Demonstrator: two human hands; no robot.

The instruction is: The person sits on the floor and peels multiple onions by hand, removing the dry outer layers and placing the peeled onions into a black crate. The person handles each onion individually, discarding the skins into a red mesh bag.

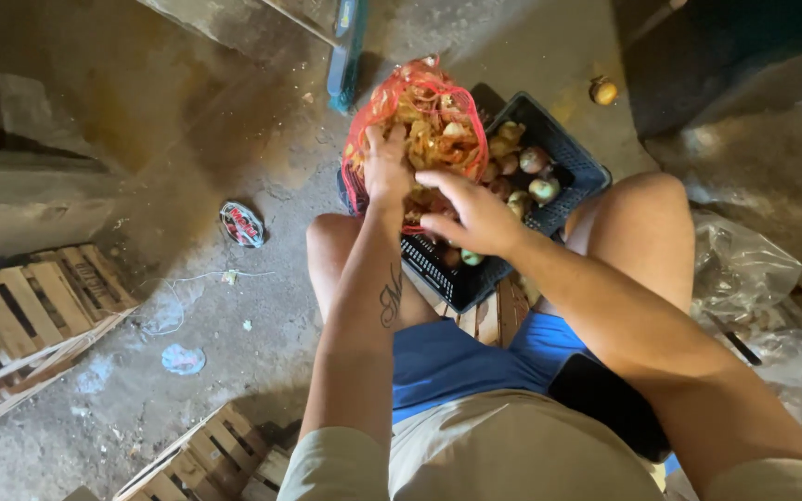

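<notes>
- Far left: a concrete ledge along the wall; below it a wooden crate lies tipped on the dusty floor; a second crate sits at the bottom edge, nearer the person.
- On the floor between the crates and the person's knee: a crushed wrapper, a loose string and a pale scrap.
- Top centre: a blue-green bar lies across the floor just behind the sack.
- Centre: the person sits with bare knees apart, in blue shorts and a beige shirt, on wooden slats that show between the legs.
- The left hand, its forearm tattooed, grips the red net sack by its mesh; the fingers are curled into the netting; the sack stands at the near-left corner of the basket, bulging with onion skins and onions.
- The right hand reaches across to the sack's lower side, fingers bent and thumb spread; it touches the mesh, but whether it has closed on anything cannot be told.
- Just right of the hands: a dark plastic basket rests tilted between the knees on the floor; it holds onions, brown, reddish and pale, loose in its far half.
- Upper right: a lone onion lies on the floor, well apart from the basket.
- Far right: crumpled clear plastic bags are heaped beside the person's right thigh.
</notes>
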